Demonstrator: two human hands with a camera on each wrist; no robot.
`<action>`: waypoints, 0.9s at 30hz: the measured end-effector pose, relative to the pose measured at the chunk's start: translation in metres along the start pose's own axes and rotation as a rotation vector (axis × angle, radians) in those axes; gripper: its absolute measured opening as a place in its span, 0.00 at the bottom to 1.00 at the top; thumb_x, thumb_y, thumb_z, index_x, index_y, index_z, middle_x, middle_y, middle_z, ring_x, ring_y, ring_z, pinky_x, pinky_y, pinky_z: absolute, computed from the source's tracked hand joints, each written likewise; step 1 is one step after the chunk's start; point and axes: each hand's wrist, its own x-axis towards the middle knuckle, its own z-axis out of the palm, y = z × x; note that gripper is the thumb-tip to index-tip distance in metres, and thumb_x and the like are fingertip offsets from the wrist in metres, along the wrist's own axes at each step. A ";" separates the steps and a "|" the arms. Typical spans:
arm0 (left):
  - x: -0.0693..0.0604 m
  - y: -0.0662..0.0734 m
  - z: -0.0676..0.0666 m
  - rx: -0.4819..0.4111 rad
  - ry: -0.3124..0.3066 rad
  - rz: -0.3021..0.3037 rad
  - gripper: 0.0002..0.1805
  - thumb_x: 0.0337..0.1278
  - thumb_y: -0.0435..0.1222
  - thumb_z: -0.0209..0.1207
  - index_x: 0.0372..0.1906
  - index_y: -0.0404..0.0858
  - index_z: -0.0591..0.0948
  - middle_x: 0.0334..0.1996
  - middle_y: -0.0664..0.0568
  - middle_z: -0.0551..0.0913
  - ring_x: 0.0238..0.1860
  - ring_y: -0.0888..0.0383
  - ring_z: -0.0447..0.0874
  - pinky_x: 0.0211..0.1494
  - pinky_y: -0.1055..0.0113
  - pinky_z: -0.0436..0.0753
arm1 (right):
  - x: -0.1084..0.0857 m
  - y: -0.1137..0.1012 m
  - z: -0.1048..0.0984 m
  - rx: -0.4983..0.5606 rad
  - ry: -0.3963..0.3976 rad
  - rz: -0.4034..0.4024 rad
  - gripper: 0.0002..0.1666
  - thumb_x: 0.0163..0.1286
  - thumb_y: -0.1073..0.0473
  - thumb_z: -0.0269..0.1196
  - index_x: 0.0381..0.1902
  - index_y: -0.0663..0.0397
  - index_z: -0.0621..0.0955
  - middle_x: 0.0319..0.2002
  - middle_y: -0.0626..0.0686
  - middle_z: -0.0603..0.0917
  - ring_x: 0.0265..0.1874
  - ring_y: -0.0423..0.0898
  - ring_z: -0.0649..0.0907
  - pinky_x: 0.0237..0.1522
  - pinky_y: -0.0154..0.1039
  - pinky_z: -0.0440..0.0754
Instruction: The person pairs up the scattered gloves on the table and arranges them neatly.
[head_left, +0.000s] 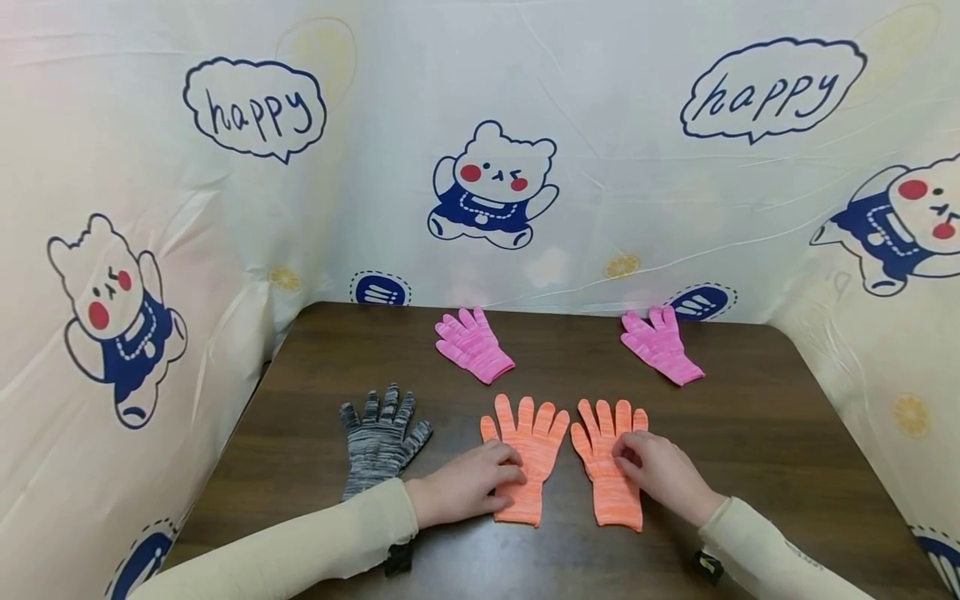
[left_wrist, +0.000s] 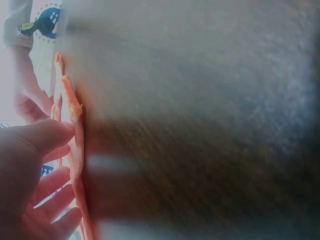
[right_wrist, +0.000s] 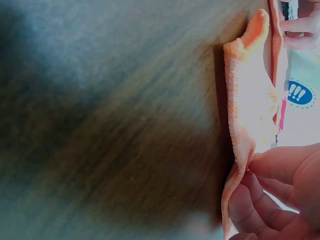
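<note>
Two orange gloves lie side by side on the brown table, fingers away from me. My left hand (head_left: pixel 468 485) rests over the left side of the left orange glove (head_left: pixel 535 467); in the left wrist view its fingers are loosely bent and spread, with the thumb (left_wrist: pixel 52 134) against the fabric. At the right orange glove (head_left: pixel 611 475), my right hand (head_left: pixel 666 475) is on the right side of the palm. The right wrist view shows my right thumb and fingers (right_wrist: pixel 270 195) pinching a bit of that glove (right_wrist: pixel 240 110).
A grey-black striped glove (head_left: pixel 378 446) lies left of the orange pair, partly under my left sleeve (head_left: pixel 300 537). Two pink gloves (head_left: pixel 476 346) (head_left: pixel 662 346) lie at the back edge of the table (head_left: pixel 750 417). A printed curtain (head_left: pixel 600 167) hangs behind and on both sides.
</note>
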 end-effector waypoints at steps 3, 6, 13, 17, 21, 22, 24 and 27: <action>0.001 0.007 -0.005 0.038 -0.018 -0.014 0.14 0.73 0.42 0.63 0.58 0.46 0.84 0.58 0.53 0.78 0.57 0.58 0.76 0.59 0.66 0.79 | 0.000 0.000 -0.001 0.014 0.000 -0.014 0.07 0.66 0.61 0.73 0.35 0.46 0.84 0.27 0.41 0.77 0.25 0.39 0.74 0.28 0.34 0.75; 0.002 0.014 -0.009 0.063 -0.030 -0.029 0.14 0.73 0.42 0.64 0.58 0.46 0.85 0.58 0.54 0.79 0.58 0.59 0.76 0.62 0.66 0.78 | 0.001 0.000 -0.004 0.019 0.010 -0.040 0.06 0.67 0.61 0.72 0.35 0.45 0.84 0.27 0.41 0.76 0.25 0.37 0.74 0.27 0.33 0.76; 0.009 0.024 -0.011 0.110 -0.004 0.003 0.14 0.75 0.42 0.61 0.60 0.48 0.84 0.57 0.55 0.80 0.61 0.58 0.76 0.68 0.61 0.74 | 0.007 0.000 -0.019 0.013 0.038 -0.052 0.05 0.67 0.63 0.72 0.40 0.51 0.86 0.28 0.43 0.78 0.25 0.39 0.74 0.26 0.33 0.77; 0.016 0.028 -0.010 0.129 -0.001 0.026 0.14 0.76 0.43 0.60 0.60 0.48 0.84 0.58 0.55 0.80 0.61 0.58 0.76 0.69 0.60 0.73 | 0.015 0.003 -0.026 0.004 0.042 -0.038 0.07 0.67 0.64 0.72 0.42 0.53 0.86 0.30 0.45 0.80 0.26 0.41 0.75 0.28 0.33 0.79; 0.023 0.034 -0.010 0.154 -0.008 0.050 0.14 0.76 0.43 0.59 0.59 0.48 0.84 0.57 0.56 0.81 0.60 0.58 0.77 0.66 0.60 0.75 | 0.022 0.006 -0.030 0.000 0.036 -0.031 0.07 0.68 0.64 0.71 0.43 0.53 0.86 0.31 0.46 0.80 0.27 0.42 0.76 0.29 0.34 0.79; 0.025 0.036 -0.011 0.159 -0.006 0.058 0.13 0.76 0.43 0.60 0.59 0.49 0.85 0.56 0.56 0.81 0.60 0.59 0.77 0.66 0.60 0.75 | 0.024 0.007 -0.031 -0.003 0.037 -0.032 0.07 0.68 0.64 0.71 0.43 0.53 0.86 0.31 0.46 0.81 0.27 0.42 0.76 0.29 0.34 0.80; 0.029 0.039 -0.012 0.173 0.000 0.071 0.13 0.76 0.43 0.60 0.58 0.50 0.85 0.55 0.58 0.81 0.59 0.60 0.77 0.65 0.61 0.76 | 0.028 0.009 -0.033 -0.007 0.040 -0.031 0.07 0.68 0.63 0.70 0.43 0.53 0.86 0.32 0.46 0.81 0.27 0.42 0.77 0.29 0.34 0.80; 0.036 0.043 -0.011 0.204 0.008 0.089 0.12 0.75 0.44 0.61 0.57 0.51 0.85 0.53 0.59 0.82 0.57 0.61 0.78 0.62 0.63 0.76 | 0.033 0.011 -0.036 -0.010 0.043 -0.035 0.07 0.69 0.63 0.70 0.44 0.54 0.86 0.33 0.47 0.82 0.28 0.42 0.77 0.30 0.34 0.81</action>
